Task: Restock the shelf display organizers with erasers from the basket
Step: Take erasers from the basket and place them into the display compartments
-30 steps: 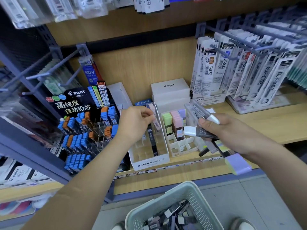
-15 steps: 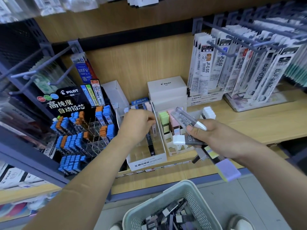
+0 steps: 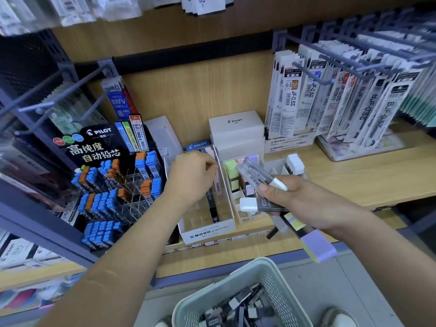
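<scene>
- Reaching the left hand (image 3: 192, 175) over the rear of the MONO graph MG organizer (image 3: 207, 232), fingers curled down toward the pink and dark sticks standing there, likely seating one in a slot. Not showing whether anything is pinched, so cannot tell.
- Gripping a fanned bundle of stick erasers (image 3: 257, 178) firmly in the right hand (image 3: 299, 201), white tips and a purple cap poking out. Probably staging spare stock right beside the slots.
- Hovering that bundle just in front of the white divided organizer (image 3: 247, 218) holding pastel erasers, several front cells looking unfilled.
- Leaving the basket (image 3: 262, 260) below the shelf edge with more erasers lying inside, within easy reach for another handful.
</scene>
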A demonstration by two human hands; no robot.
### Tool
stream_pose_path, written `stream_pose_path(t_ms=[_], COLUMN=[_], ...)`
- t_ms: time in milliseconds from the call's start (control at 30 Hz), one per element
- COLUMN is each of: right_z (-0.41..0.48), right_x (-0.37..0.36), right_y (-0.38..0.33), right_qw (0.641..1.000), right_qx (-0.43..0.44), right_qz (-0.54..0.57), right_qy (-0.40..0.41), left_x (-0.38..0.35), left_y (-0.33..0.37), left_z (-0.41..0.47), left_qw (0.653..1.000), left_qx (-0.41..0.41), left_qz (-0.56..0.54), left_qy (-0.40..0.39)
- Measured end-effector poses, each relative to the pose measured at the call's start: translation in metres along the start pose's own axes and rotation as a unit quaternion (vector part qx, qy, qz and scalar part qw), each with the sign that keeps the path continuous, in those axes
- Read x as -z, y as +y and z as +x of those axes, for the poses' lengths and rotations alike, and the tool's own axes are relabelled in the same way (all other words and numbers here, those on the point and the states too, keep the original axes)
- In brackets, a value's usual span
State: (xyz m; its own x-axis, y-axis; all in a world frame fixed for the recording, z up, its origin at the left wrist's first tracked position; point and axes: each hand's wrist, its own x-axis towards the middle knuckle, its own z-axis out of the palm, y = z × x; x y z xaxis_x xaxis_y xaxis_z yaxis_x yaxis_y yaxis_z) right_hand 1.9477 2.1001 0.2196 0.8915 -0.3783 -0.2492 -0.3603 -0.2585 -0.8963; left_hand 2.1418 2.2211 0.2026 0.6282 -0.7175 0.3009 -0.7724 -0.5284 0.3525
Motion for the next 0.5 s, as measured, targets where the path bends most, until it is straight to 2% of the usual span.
stream_pose_path(t_ms=[67,133,200,267,367,500], right_z=[0.001,0.001,0.001,0.001,0.002,0.006], right_x=[-0.001,-0.002,-0.005,-0.008,-0.01,-0.014], right_y=[-0.001,-0.002,-0.005,-0.007,-0.011,-0.01], right_qw=[1.0,1.0,0.999,0.998,0.993,0.988], right_qx=[0.008,0.017,0.029,0.038,0.022,0.029], right_qz=[0.004,0.007,0.022,0.053,0.11,0.122], right_qy=[-0.001,-0.003,-0.01,-0.006,0.043,0.088], left_x=[0.016,0.032,0.039,0.04,0.041,0.043], left_y=[0.011,0.022,0.029,0.03,0.025,0.022], left_z=[-0.004,-0.009,-0.016,-0.019,-0.019,-0.024], left_qw=[0.984,0.915,0.86,0.834,0.811,0.818], left_qx=[0.072,0.136,0.141,0.149,0.176,0.161], left_qz=[-0.16,-0.359,-0.454,-0.5,-0.534,-0.51], left_qy=[-0.022,-0.123,-0.188,-0.181,-0.164,-0.209])
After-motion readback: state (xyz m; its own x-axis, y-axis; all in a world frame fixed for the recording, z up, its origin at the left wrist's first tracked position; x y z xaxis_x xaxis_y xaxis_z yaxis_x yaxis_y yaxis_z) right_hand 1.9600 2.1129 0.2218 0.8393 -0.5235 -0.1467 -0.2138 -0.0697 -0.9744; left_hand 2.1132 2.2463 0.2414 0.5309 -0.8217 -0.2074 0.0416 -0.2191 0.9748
